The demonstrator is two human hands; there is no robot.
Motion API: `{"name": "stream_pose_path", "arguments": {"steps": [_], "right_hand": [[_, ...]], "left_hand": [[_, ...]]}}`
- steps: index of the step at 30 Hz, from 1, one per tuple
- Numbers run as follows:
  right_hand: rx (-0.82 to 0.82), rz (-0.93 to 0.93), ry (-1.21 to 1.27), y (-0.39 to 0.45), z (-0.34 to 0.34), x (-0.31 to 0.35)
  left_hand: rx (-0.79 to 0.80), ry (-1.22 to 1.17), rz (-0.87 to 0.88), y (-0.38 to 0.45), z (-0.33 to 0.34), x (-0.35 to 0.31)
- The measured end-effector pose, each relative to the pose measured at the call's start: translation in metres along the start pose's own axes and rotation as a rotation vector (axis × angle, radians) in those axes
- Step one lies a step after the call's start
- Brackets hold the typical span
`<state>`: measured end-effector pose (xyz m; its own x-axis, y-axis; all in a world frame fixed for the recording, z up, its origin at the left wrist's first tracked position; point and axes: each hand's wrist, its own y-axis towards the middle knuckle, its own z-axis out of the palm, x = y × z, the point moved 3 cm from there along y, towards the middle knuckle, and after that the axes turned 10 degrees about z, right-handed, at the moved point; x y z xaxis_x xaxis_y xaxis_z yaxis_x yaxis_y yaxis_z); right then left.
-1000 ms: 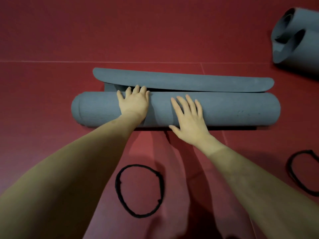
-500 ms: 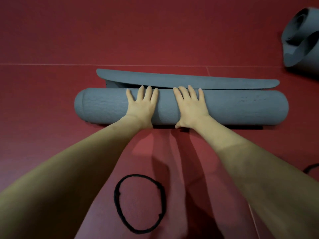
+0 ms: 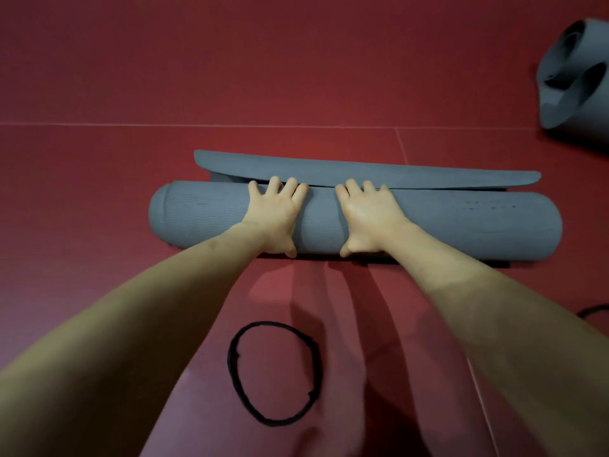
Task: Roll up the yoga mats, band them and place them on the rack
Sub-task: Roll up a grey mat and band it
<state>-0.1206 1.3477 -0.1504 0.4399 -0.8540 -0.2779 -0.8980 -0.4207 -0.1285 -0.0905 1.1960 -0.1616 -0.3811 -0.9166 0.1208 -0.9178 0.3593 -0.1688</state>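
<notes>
Since half a second ago my two hands have slid forward over the grey rolled foam yoga mat (image 3: 445,222), fingertips now reaching the loose flat tail of the mat (image 3: 428,178) just beyond them. My left hand (image 3: 275,214) and right hand (image 3: 370,214) press flat on top, side by side, each grip open with fingers spread, holding nothing. I judge rolling is nearly done; next I need one last push to wrap the tail, then reach back for the black elastic band loop (image 3: 273,374) lying on the red floor (image 3: 131,77) behind my wrists.
</notes>
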Motion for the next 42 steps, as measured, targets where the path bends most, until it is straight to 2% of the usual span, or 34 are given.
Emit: {"name": "stream_pose_path", "arguments": {"steps": [11, 18, 23, 25, 27, 30, 33, 36, 39, 42], "right_hand": [[0.165, -0.109, 0.07, -0.051, -0.013, 0.003], [0.157, -0.012, 0.307, -0.06, 0.004, 0.001], [-0.004, 0.114, 0.497, -0.06, 0.01, -0.004], [-0.1, 0.189, 0.559, -0.058, 0.013, -0.007], [-0.23, 0.236, 0.564, -0.055, 0.016, -0.007], [-0.408, 0.271, 0.508, -0.053, 0.02, -0.003], [-0.475, 0.246, 0.452, -0.053, 0.027, 0.003], [-0.428, 0.229, 0.396, -0.049, 0.039, 0.008], [-0.285, 0.215, 0.312, -0.035, 0.045, 0.006], [-0.169, 0.207, 0.191, -0.013, 0.043, 0.0]], "left_hand": [[0.237, -0.091, 0.081, -0.041, -0.011, -0.025], [0.209, -0.195, 0.058, -0.044, -0.009, -0.021], [0.116, -0.344, -0.049, -0.042, -0.014, -0.003], [0.038, -0.304, -0.077, -0.043, -0.016, 0.008], [-0.048, -0.189, -0.098, -0.04, -0.017, 0.011], [-0.158, -0.163, -0.17, -0.029, -0.02, 0.005], [-0.201, -0.137, -0.239, -0.014, -0.021, -0.001], [-0.225, -0.118, -0.231, -0.002, -0.019, 0.002], [-0.218, -0.14, -0.107, 0.001, -0.012, 0.004], [-0.069, -0.046, -0.019, 0.008, -0.003, 0.002]]}}
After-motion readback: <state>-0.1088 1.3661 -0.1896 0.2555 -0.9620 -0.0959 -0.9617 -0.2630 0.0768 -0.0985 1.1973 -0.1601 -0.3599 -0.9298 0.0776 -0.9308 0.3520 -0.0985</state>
